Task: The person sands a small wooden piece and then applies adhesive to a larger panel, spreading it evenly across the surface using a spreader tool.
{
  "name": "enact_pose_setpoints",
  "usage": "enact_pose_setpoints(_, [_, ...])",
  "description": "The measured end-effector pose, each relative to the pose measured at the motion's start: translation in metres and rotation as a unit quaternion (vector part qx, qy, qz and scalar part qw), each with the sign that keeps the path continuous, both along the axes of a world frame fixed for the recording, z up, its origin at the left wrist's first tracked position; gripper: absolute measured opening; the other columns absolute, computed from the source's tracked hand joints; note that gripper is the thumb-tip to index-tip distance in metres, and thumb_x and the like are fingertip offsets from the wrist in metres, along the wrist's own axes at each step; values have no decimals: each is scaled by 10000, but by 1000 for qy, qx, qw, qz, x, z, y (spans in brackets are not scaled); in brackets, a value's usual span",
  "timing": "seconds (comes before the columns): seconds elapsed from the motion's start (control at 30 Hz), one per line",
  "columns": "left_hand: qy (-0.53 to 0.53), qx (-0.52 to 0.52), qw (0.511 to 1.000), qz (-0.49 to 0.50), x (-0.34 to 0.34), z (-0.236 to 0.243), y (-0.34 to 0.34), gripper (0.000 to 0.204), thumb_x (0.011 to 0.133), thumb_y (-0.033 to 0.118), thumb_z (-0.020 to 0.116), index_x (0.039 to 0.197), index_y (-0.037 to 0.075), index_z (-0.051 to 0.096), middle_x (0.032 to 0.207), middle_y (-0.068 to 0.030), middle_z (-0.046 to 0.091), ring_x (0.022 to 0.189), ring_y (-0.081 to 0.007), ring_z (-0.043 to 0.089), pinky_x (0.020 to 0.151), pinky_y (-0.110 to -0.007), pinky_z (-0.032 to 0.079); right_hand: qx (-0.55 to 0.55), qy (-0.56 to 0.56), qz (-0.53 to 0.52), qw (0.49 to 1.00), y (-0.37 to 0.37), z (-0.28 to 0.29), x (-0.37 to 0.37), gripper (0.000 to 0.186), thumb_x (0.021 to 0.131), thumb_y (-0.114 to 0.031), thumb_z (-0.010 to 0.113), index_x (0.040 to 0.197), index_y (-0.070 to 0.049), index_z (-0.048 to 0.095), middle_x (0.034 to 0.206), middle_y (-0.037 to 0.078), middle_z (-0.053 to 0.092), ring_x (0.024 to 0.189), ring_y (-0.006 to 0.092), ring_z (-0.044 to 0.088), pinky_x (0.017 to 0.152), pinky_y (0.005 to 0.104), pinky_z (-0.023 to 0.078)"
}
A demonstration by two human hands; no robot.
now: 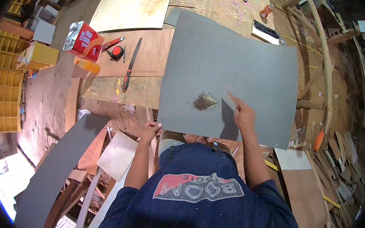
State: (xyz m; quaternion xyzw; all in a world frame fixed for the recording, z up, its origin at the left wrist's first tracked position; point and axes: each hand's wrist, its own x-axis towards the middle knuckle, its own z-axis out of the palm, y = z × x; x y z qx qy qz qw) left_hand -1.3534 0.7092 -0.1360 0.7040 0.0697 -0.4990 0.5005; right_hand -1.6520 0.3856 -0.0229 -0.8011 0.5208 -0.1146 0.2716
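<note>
1. A large grey sheet [233, 75] is laid flat on the desk [141, 91], its near edge overhanging; a brown patch [205, 101] shows near its middle.
2. It is judged thin, light, bendy and smooth, best taken at opposite edges.
3. The left hand [149, 130] is pinched on the near left corner.
4. The right hand [244, 116] is laid on top, fingers [235, 100] mostly extended, nothing gripped.

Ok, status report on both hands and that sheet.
Left hand grips large grey laminate sheet at near edge. Right hand flat on top. Brown glue blob beside it.
</note>
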Motion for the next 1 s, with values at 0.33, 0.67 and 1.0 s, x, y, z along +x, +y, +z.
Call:
enact_pose_setpoints(0.33, [21, 0, 999, -42, 4, 8, 2, 154, 931, 81, 757, 928, 8, 621, 811, -100, 706, 681, -174, 721, 587, -277, 608, -23, 37, 79, 996, 90, -32, 71, 461, 852, -64, 611, 1298, -164, 669, 955, 184, 722, 914, 407, 681, 803, 531, 538])
enact_pose_setpoints(0.67, [-50, -38, 998, 7, -8, -3, 1, 177, 912, 78, 781, 940, -2, 626, 822, -106, 710, 672, -156, 711, 583, -268, 588, -11, 20, 67, 998, 49, -45, 66, 332, 872, -83, 566, 1170, -121, 708, 971, 240, 705, 909, 446, 671, 796, 549, 526])
enact_pose_setpoints(1.0, [-79, -52, 995, 12, -16, -1, 6, 235, 918, 131, 786, 1001, 12, 601, 888, -84, 686, 721, -159, 700, 647, -273, 577, 10, 29, 243, 970, 89, -53, 103, 326, 926, -78, 543, 1216, -88, 691, 1040, 212, 717, 924, 438, 681, 812, 535, 538])
